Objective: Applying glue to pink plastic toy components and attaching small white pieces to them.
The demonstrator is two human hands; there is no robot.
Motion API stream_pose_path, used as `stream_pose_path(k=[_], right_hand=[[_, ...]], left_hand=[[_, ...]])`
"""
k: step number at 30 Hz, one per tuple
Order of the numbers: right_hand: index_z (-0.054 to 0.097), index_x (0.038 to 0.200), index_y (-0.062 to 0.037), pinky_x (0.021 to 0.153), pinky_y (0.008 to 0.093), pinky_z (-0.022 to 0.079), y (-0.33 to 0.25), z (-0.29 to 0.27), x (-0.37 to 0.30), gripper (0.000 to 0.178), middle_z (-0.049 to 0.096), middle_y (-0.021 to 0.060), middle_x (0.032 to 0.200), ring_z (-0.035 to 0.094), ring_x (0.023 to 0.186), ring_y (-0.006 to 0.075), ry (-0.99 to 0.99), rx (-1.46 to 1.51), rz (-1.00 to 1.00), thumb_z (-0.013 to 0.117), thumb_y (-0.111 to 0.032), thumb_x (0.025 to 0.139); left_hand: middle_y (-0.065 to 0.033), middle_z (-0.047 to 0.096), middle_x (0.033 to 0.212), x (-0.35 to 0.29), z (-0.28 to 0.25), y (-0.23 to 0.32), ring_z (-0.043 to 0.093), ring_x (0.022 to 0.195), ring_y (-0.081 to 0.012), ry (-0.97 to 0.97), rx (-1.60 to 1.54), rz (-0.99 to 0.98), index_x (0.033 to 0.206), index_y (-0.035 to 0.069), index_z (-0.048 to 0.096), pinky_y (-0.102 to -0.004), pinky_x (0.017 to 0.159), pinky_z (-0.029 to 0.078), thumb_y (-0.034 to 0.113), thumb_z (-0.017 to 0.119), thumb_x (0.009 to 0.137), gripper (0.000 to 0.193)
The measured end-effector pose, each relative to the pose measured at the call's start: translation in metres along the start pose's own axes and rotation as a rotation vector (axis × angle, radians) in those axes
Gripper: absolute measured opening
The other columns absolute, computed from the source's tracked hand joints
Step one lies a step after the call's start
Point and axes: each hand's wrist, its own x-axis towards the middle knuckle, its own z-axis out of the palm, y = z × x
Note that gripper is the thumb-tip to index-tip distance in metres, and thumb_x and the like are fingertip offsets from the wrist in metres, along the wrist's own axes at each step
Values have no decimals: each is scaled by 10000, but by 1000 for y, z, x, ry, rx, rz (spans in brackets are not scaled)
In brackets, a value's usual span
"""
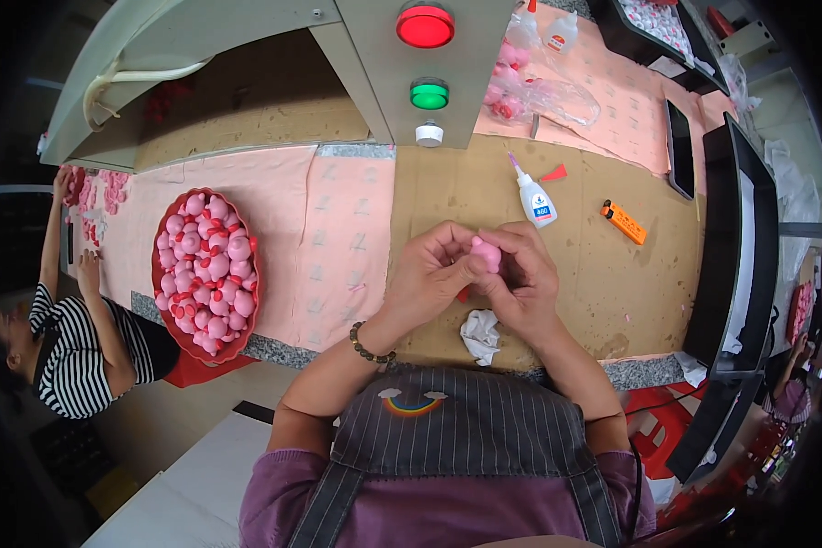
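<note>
Your left hand and right hand pinch a small rounded pink piece between them, grips narrow, over the brown cardboard sheet. Closest obstacles: crumpled white tissue just nearer you, white plastic bottle with blue label just beyond your right hand. Red conical cap near bottle, orange plastic box-shaped tool farther right, red scalloped tray of pink pieces well left.

Pink figure partly hidden by fingers, distant person blurred
</note>
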Motion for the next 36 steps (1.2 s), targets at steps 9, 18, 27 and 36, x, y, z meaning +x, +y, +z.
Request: stream_pose_path(k=[9,18,27,36], right_hand=[[599,1058,32,766,257,441,-5,-4,-4,355,501,111,1050,515,918,162,86,235,89,725,-38,734],[648,976,39,588,218,466,-13,-10,-2,293,587,132,933,583,775,142,179,95,-148,743,-9,702],[667,931,29,634,239,484,-15,-14,-4,301,592,126,915,591,783,152,157,104,-46,782,-36,661],[579,1033,3,579,197,348,7,-18,1,501,457,61,998,414,670,63,42,231,-36,832,-99,612]], left_hand=[[-94,641,986,0,4,2,617,888,-134,-18,-229,37,1018,-11,574,-234,761,510,11,623,833,193],[-109,611,1068,-3,9,-19,589,905,-143,12,-95,265,1048,-1,638,-233,791,490,-5,643,798,250],[-103,605,1049,-2,4,-21,588,944,-148,-7,-33,260,1085,-6,613,-235,777,495,-7,637,806,280],[-99,583,1059,2,-5,3,591,932,-140,-229,-10,52,1052,-10,545,-241,760,504,17,669,788,293]])
